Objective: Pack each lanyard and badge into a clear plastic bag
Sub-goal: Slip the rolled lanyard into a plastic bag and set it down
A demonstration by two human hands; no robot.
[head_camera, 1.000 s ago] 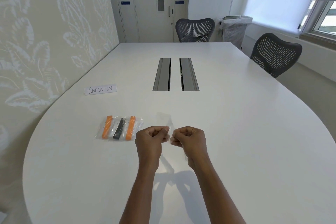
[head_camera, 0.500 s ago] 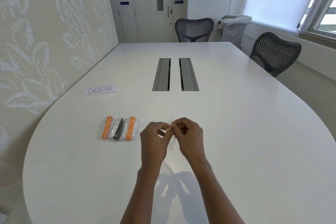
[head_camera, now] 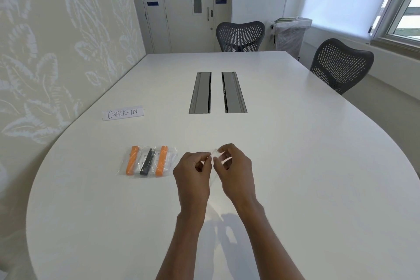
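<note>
White table (head_camera: 295, 166); three bagged lanyards (head_camera: 147, 162) lie left of centre, apparently packed. Left hand (head_camera: 193, 177) and right hand (head_camera: 236, 173) both pinch an empty clear bag (head_camera: 214, 154).

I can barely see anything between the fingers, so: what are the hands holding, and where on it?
Both hands pinch a clear plastic bag at its top edge; it hangs down between them.

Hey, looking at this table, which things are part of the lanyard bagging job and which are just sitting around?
Part of the job:
- clear plastic bag, pinched between left hand and right hand
- bagged lanyards, two orange and one dark

Just lying about:
- CHECK-IN sign
- two cable hatches in the table
- two mesh chairs
- wrapped bin
</note>
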